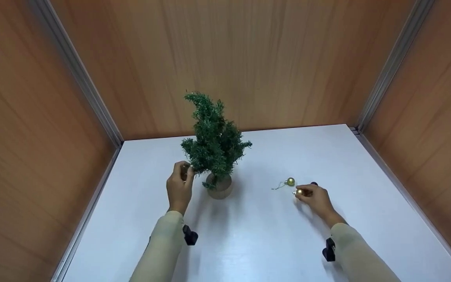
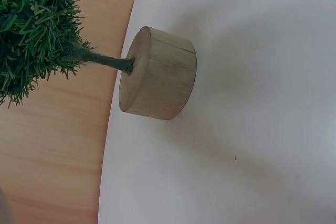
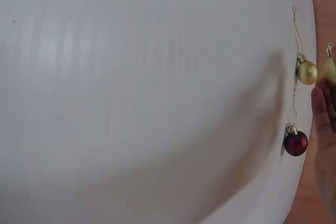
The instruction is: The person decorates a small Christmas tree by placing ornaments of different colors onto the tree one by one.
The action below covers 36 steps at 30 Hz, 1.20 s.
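Note:
A small artificial Christmas tree stands upright on a round wooden base. My left hand is at its lower left branches, thumb and fingers curled at a branch tip. In the left wrist view only a sliver of that hand shows, at the lower left edge. My right hand pinches a gold bauble between thumb and fingertips, over the white table. Close by, another gold bauble with a thread loop lies on the tabletop. A dark red bauble lies beside it, mostly hidden behind the right hand in the head view.
The white table is bounded by wood-grain panels at the back and both sides. Grey metal profiles run along the corners. The tree stands near the back, left of the baubles.

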{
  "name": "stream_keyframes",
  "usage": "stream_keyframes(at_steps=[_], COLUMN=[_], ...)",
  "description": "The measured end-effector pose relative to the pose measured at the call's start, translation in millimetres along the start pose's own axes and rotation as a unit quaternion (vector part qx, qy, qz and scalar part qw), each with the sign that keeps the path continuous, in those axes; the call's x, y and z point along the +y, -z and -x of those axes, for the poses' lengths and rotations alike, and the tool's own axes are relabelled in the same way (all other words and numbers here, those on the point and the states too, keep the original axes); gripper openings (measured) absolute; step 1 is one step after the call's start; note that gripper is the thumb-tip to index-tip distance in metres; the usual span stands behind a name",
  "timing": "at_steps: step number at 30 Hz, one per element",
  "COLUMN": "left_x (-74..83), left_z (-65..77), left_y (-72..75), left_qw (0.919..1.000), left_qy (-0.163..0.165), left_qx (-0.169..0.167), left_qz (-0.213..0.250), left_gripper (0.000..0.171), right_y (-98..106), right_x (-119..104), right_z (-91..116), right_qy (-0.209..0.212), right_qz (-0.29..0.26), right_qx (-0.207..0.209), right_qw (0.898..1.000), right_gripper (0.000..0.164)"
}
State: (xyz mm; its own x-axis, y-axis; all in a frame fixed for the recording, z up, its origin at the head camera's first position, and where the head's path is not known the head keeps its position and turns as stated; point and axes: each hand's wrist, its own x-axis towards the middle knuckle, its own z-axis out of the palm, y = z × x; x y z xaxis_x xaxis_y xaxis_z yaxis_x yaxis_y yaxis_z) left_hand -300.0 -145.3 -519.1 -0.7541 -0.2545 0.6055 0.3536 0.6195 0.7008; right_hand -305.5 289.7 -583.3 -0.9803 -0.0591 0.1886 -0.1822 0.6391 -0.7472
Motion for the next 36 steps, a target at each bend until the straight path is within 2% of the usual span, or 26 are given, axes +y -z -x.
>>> stream_keyframes(at_steps=[8,19,29,36], left_x=[-2.7,-0.6,-2.6,-3.7], left_z=[0.8,0.7,0.5,1.1], left_y=[-0.7,-2.4,-2.0,-1.1], left_qw=[1.0,1.0,0.9999,1.0], left_qy=[-0.002,0.004,-0.004,-0.006], left_qx=[-0.001,-0.006,-0.006,-0.004], left_qz=[-0.002,0.0,0.008,0.006], left_gripper=[0.015,0.017,0.016,0.016], right_y=[5,10,11,13], right_x=[-4,-17,-26,-32], right_z=[-2,-7,-7,-7], right_qy=[-0.014,0.003,-0.008,-0.029], right_qz=[-0.009,-0.02,-0.099,-0.154], right_qx=[0.005,0.024,0.049,0.041], right_qw=[1.0,1.0,0.994,0.987], right_gripper=[0.03,0.034,0.032,0.037])
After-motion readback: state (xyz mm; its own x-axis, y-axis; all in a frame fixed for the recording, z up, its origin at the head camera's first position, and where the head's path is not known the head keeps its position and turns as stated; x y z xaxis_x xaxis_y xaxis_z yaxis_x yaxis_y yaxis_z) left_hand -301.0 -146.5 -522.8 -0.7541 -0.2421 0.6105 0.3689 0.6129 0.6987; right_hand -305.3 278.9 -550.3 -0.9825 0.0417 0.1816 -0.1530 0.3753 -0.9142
